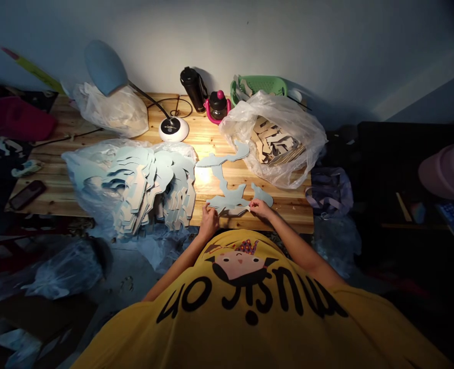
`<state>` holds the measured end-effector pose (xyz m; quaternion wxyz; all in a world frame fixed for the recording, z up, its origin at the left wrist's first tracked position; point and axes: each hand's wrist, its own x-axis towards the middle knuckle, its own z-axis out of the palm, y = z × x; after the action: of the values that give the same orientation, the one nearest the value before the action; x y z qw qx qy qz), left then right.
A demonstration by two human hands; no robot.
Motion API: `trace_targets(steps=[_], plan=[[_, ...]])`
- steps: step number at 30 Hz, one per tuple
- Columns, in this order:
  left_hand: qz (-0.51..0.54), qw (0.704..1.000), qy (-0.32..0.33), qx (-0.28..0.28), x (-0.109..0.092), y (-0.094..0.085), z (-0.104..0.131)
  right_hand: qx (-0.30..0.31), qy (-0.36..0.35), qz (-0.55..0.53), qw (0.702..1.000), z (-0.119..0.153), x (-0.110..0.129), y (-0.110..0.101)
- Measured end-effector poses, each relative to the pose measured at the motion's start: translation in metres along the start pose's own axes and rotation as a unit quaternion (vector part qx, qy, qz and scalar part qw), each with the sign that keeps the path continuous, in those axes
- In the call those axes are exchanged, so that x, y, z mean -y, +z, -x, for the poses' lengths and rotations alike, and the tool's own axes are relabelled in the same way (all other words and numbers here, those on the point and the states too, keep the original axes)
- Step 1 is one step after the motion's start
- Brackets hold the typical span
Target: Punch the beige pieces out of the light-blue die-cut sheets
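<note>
My left hand [209,221] is closed at the left end of a pale blue cut-out sheet [229,199] with wavy edges, near the table's front edge. The fingers of my right hand [261,208] pinch the right end of that sheet. Beneath it a beige layer shows along the lower side; whether it is a separate piece I cannot tell. Just beyond my right hand lies a rounded blue cut-out [263,195]. Farther back, a long, wavy cut-out [221,160] rests on the wood. To the left, overlapping stacks of similar cut-outs [150,177] lie on plastic.
An open plastic bag [311,138] with beige pieces stands at right, before a green basket [265,82]. Behind are a desk lamp [173,129], a black flask [192,89] and a pink-handled bottle [218,106]. A phone [27,195] lies on the wooden table [288,214] at far left.
</note>
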<state>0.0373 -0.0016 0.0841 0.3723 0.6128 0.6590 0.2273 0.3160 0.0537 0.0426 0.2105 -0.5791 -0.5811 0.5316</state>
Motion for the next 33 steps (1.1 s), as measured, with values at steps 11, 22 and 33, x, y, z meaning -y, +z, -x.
trace_targets(steps=[11,22,33], plan=[[0.255,0.940,-0.065,0.215,-0.001,0.000,-0.012,0.010,-0.010,0.017,1.000,0.000,-0.003,0.000],[0.472,0.843,-0.196,0.168,-0.007,-0.020,-0.005,0.008,0.059,-0.082,0.995,0.009,-0.001,-0.007],[0.267,0.935,-0.224,0.071,0.017,0.006,-0.013,-0.048,0.032,0.182,0.982,0.004,0.000,-0.013]])
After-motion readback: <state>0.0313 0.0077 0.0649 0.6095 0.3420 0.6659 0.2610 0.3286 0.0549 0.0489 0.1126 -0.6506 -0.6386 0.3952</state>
